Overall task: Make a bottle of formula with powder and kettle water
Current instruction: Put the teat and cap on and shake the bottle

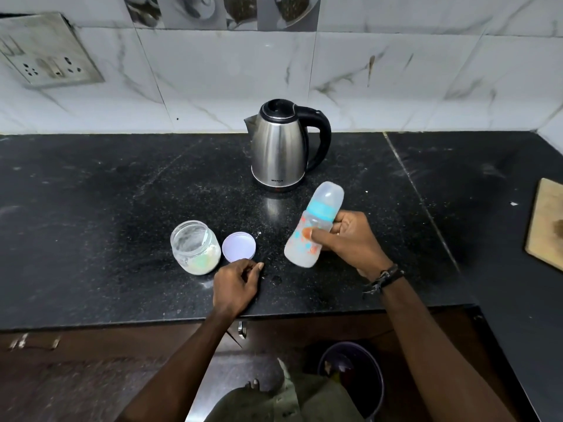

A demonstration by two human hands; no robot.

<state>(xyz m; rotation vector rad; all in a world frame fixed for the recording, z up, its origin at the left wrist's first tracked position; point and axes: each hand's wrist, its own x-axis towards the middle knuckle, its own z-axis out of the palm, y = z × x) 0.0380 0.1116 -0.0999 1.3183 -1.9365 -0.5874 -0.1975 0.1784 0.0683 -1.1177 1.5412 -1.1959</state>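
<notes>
1. Nearest to me, below the counter edge, I see a dark bucket point(353, 379) on the floor and a metal cabinet handle point(242, 328) under the worktop.
2. My left hand point(236, 284) rests on the black counter point(91, 223) near its front edge. The fingers are loosely curled and grasp nothing; the hand sits just in front of the lid.
3. My right hand point(350, 242) grasps the baby bottle point(310, 229), thumb across the printed body and fingers wrapped behind it. A dark band point(385, 277) circles that wrist.
4. The baby bottle is held above the counter, tilted with its capped top pointing up and to the right. It carries a clear dome cap and a blue collar. The lower body looks cloudy white.
5. The lid point(238, 247) lies flat on the counter, inner side up, just beside the jar and touching or nearly touching it; I cannot tell which.
6. The powder jar point(195, 246) stands open and upright left of the lid, with pale powder in its lower part.
7. Small droplets point(275, 278) lie on the counter between my two hands.
8. The kettle point(281, 147) stands upright farther back, lid closed, spout left and black handle right.
9. A wooden board point(547, 226) lies at the right edge.
10. Farthest back, a socket plate point(45, 53) is mounted on the marbled wall tiles point(426, 71).
</notes>
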